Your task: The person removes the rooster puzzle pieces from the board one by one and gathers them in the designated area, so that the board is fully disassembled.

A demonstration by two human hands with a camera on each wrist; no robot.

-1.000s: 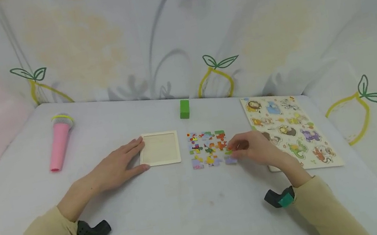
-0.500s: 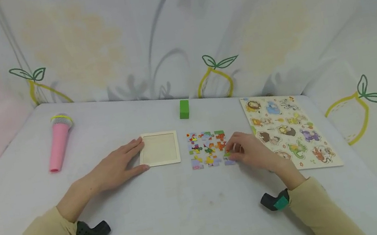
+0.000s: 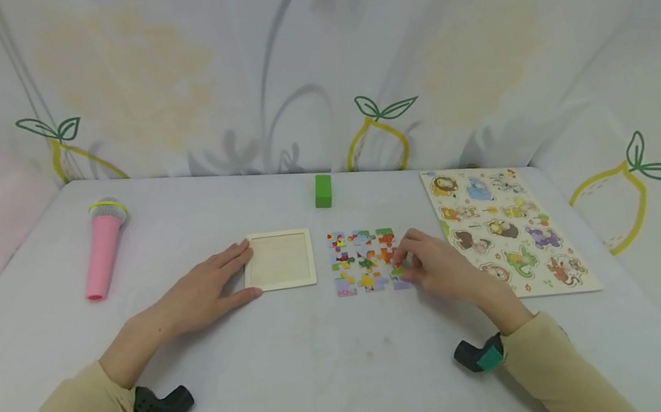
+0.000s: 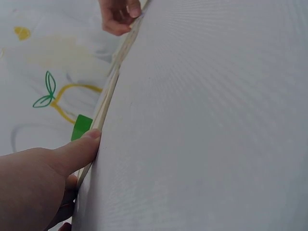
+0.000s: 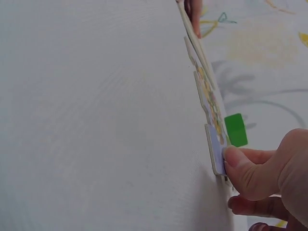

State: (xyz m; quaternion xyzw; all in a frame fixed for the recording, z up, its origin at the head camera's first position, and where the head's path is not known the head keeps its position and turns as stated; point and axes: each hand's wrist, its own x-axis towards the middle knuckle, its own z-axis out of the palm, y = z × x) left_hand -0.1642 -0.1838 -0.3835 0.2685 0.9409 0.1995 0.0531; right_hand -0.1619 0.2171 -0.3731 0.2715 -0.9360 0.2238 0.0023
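Observation:
A square wooden puzzle tray (image 3: 310, 257) with a raised rim lies in the middle of the table in the head view. My left hand (image 3: 203, 293) rests against its left side, fingers straight near the far corner and thumb at the near one. To the right, colourful jigsaw pieces (image 3: 368, 258) lie in rows with small gaps. My right hand (image 3: 439, 264) pinches the near-right jigsaw piece (image 5: 216, 149), which has a lilac part; the right wrist view shows the thumb on its edge. The fingers partly cover the pieces in that right column.
A green block (image 3: 323, 191) stands behind the tray and pieces. On the far left lies a pink toy microphone (image 3: 104, 247). Right of my right hand is a board with animal pictures (image 3: 505, 228). A printed curtain (image 3: 165, 80) hangs behind the table.
My right hand has shifted slightly left, and the near-right jigsaw piece has moved a little left with it. My left hand and the tray stay in place.

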